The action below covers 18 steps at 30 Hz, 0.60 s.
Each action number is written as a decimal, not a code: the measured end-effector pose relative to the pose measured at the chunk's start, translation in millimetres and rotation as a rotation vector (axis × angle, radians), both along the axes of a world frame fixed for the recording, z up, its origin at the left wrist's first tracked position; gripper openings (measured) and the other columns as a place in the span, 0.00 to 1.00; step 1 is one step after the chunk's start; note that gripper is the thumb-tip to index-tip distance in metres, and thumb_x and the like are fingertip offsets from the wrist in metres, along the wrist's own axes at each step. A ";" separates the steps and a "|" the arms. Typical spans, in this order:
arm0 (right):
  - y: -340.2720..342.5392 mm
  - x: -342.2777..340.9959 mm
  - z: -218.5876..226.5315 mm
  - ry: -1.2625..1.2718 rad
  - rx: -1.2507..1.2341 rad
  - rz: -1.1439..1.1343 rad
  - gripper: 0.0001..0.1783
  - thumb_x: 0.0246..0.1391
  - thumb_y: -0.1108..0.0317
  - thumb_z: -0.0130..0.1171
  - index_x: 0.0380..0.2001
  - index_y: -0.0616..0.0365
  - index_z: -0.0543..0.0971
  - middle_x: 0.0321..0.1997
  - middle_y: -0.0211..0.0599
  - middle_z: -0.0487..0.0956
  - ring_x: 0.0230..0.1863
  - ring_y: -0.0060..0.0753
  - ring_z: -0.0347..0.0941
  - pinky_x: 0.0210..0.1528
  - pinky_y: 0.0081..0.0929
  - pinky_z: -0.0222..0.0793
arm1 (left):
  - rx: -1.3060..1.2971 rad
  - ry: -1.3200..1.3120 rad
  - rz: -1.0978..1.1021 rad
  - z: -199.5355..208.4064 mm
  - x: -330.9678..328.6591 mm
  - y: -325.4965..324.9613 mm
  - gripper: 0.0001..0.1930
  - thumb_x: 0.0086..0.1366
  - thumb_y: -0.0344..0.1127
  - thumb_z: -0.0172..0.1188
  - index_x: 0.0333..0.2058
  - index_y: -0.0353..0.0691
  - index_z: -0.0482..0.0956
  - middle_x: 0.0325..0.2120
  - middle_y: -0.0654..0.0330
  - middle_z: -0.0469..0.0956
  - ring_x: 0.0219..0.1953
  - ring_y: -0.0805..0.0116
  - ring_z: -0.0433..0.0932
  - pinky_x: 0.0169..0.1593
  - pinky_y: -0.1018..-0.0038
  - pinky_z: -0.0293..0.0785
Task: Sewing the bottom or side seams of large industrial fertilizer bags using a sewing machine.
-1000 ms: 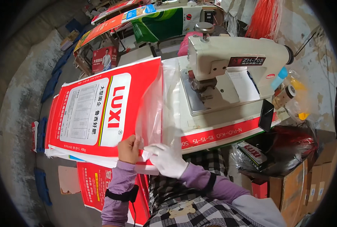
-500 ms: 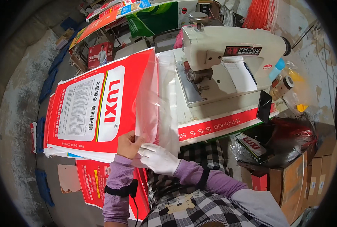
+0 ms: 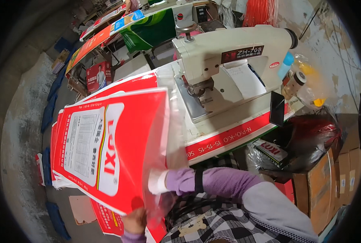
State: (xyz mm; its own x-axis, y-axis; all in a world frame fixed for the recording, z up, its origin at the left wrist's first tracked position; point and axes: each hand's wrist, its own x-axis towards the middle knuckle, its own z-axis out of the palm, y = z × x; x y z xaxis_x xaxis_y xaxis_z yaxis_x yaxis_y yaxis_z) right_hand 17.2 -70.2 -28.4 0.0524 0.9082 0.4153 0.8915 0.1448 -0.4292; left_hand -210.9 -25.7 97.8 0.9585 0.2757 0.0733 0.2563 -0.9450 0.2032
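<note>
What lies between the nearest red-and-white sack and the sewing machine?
In the head view, translucent plastic film lies between the red-and-white sack and the sewing machine.

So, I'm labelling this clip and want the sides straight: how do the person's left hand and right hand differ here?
The left hand looks bare, while the right hand wears a white glove. The left hand is lower in view, blurred, near the bottom corner of the red-and-white bag; the right hand is higher, at the bag's open end, its fingers not clearly visible. Both come out of purple sleeves.
</note>
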 end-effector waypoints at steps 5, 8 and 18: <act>-24.7 143.6 12.9 1.192 0.076 -0.800 0.12 0.47 0.58 0.58 0.25 0.55 0.82 0.24 0.40 0.80 0.32 0.33 0.79 0.38 0.33 0.73 | 0.153 0.036 0.086 26.5 -100.4 -0.6 0.09 0.58 0.30 0.62 0.39 0.46 0.83 0.18 0.57 0.77 0.15 0.63 0.74 0.22 0.68 0.70; -52.5 120.1 31.3 0.748 0.397 -0.959 0.14 0.45 0.65 0.63 0.35 0.61 0.80 0.29 0.40 0.79 0.34 0.36 0.77 0.41 0.33 0.72 | 0.182 -0.048 0.183 46.2 -78.2 -10.1 0.09 0.58 0.28 0.62 0.37 0.45 0.83 0.17 0.57 0.75 0.13 0.62 0.72 0.20 0.69 0.67; -81.2 127.1 47.6 0.131 0.307 -0.602 0.05 0.50 0.68 0.56 0.31 0.53 0.79 0.28 0.38 0.79 0.33 0.45 0.77 0.40 0.36 0.73 | -0.141 -0.501 0.636 19.0 -78.2 -0.1 0.03 0.57 0.32 0.61 0.27 0.40 0.78 0.17 0.54 0.74 0.20 0.59 0.75 0.25 0.67 0.70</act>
